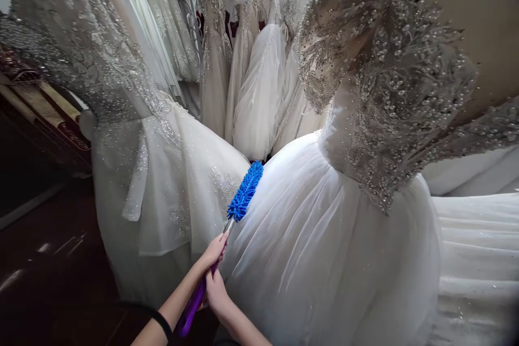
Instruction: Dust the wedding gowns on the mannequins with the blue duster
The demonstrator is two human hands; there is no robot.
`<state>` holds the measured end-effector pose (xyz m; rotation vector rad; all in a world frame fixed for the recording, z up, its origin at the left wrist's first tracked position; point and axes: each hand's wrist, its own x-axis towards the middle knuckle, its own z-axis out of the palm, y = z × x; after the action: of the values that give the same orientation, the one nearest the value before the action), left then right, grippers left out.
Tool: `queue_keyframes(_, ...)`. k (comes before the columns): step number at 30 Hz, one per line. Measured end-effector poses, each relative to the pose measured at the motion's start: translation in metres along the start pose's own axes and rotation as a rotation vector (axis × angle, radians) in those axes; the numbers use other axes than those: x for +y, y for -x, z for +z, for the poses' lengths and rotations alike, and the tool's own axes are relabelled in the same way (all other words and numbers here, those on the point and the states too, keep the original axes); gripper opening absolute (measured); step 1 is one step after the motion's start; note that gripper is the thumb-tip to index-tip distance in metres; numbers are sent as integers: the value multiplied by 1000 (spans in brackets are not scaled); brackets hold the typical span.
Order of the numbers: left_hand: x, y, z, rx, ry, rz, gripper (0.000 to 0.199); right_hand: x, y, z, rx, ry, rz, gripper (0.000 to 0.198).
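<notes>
Duster [245, 193] was held out ahead, pointing up and away, its head at the gap between a sequinned gown [203, 146] at left and a full-skirted beaded gown [292, 227] at right. Left hand [215, 250] sat high on the purple handle [193, 307], just below the metal shank [230, 225]; its fingers were closed round it, no gap seen. Right hand [218, 293] gripped lower down, fingers also wrapped about the handle, some of them hidden behind it. The staggered grip probably steadied a long tool carrying its bulk at the far end (inference only; force could not be seen). The outstretched angle presumably kept hands and arms off the fabric. Whether the head touched either skirt could not be settled.

Appearance: bright blue, stubby, noodle-like strands packed thickly along a slim, elongated head; handle smooth and glossy. Behind, hanging dresses [259, 92] stood close together.
</notes>
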<state>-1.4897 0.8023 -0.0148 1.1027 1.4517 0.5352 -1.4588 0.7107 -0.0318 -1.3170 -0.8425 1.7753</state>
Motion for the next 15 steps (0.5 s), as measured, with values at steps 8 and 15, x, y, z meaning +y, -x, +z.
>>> queue_keyframes(8,40,83,0,103,499,192,46,-37,78,-10,80,386,-347,50)
queue_keyframes(15,36,124,-1,100,787,171,42,-35,106,-10,60,731,-397,41)
